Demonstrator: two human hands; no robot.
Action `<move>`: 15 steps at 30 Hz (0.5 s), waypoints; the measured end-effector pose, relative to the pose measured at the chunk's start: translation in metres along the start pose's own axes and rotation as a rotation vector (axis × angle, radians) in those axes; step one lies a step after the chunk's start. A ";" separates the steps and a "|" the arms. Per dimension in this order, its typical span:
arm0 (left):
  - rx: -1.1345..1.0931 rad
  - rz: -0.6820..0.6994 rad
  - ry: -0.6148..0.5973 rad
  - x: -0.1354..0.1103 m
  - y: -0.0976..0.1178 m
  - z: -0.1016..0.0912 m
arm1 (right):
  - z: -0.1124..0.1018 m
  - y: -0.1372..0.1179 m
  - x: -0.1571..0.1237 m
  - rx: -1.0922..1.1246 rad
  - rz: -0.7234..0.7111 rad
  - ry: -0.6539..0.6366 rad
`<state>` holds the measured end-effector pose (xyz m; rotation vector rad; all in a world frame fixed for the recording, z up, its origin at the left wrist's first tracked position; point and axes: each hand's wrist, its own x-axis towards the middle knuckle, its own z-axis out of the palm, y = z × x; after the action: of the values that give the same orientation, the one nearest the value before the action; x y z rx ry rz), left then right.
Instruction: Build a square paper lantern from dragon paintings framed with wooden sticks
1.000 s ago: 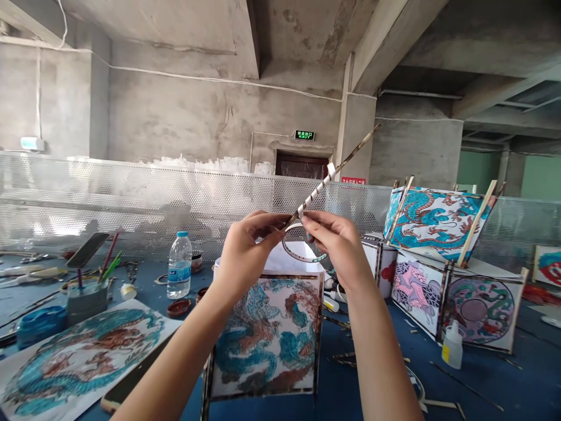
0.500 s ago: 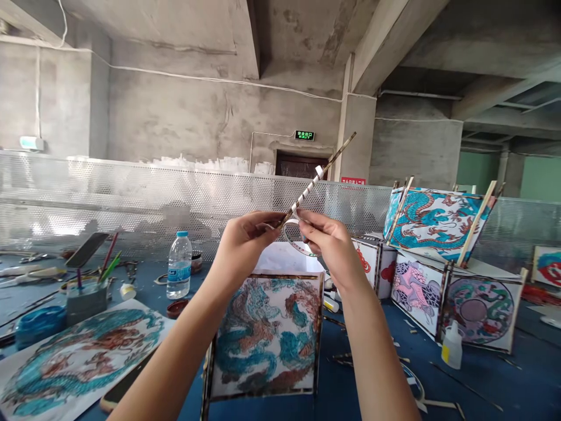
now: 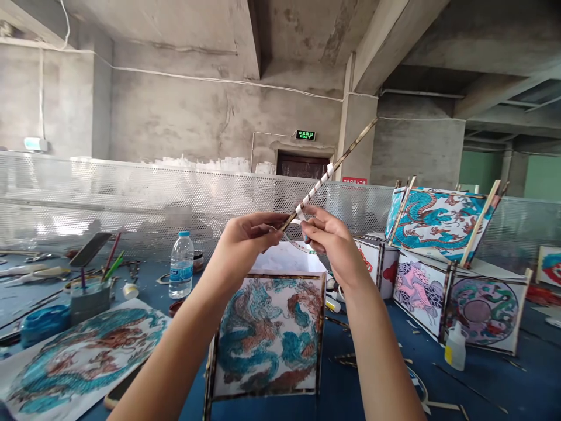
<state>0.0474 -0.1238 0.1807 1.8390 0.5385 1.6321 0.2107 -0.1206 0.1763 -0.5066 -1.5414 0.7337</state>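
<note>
My left hand (image 3: pixel 252 237) is closed around the lower end of a thin, dark-mottled stick (image 3: pixel 357 142), which slants up to the right. A white strip (image 3: pixel 312 193) winds in a spiral around the stick's middle. My right hand (image 3: pixel 328 237) pinches the strip's loose part just beside the stick. From there a loop of the strip hangs between both hands. Below them stands a framed panel (image 3: pixel 269 333) painted with a teal and brown dragon, edged by dark sticks.
A water bottle (image 3: pixel 181 266), a blue paint jar (image 3: pixel 45 324) and a dragon painting (image 3: pixel 92 356) are on the left. Painted lantern panels (image 3: pixel 418 286) and a glue bottle (image 3: pixel 456 346) stand on the right. Stick scraps lie on the blue table (image 3: pixel 377 389). A perforated metal screen (image 3: pixel 131 199) runs behind.
The stick has shifted up and right, with more of its length showing beyond the hands. My right hand has turned slightly, and the strip by its fingers shows more clearly.
</note>
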 end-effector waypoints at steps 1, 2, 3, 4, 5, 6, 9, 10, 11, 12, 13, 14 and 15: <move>-0.030 -0.018 -0.017 0.000 0.000 -0.001 | -0.001 -0.001 0.000 0.012 -0.007 -0.007; -0.064 -0.038 -0.033 0.000 0.000 -0.002 | -0.002 -0.001 0.000 0.026 -0.011 -0.012; -0.102 -0.058 -0.047 0.000 0.001 -0.003 | -0.002 -0.002 0.000 0.040 -0.013 -0.013; -0.140 -0.078 -0.054 0.001 0.001 -0.003 | -0.003 -0.002 -0.001 0.053 -0.011 -0.009; -0.177 -0.097 -0.056 0.001 0.002 -0.004 | -0.003 -0.002 -0.001 0.062 -0.007 -0.003; -0.210 -0.113 -0.056 0.001 0.002 -0.004 | -0.004 -0.002 -0.001 0.067 -0.002 0.006; -0.269 -0.150 -0.053 0.002 0.003 -0.005 | -0.005 0.000 0.001 0.075 -0.004 0.018; -0.281 -0.157 -0.057 0.002 0.003 -0.005 | -0.005 0.000 0.001 0.079 -0.009 0.017; -0.294 -0.164 -0.065 0.002 0.002 -0.005 | -0.006 0.001 0.002 0.082 -0.013 0.018; -0.310 -0.169 -0.072 0.003 0.002 -0.005 | -0.006 0.002 0.002 0.081 -0.014 0.024; -0.328 -0.175 -0.079 0.003 0.002 -0.005 | -0.006 0.003 0.002 0.077 -0.012 0.033; -0.347 -0.181 -0.085 0.004 0.001 -0.005 | -0.006 0.003 0.003 0.068 -0.009 0.046; -0.365 -0.188 -0.089 0.004 0.001 -0.005 | -0.006 0.004 0.003 0.057 -0.008 0.057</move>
<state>0.0430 -0.1209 0.1846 1.5345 0.3362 1.4088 0.2162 -0.1152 0.1757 -0.4749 -1.4644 0.7485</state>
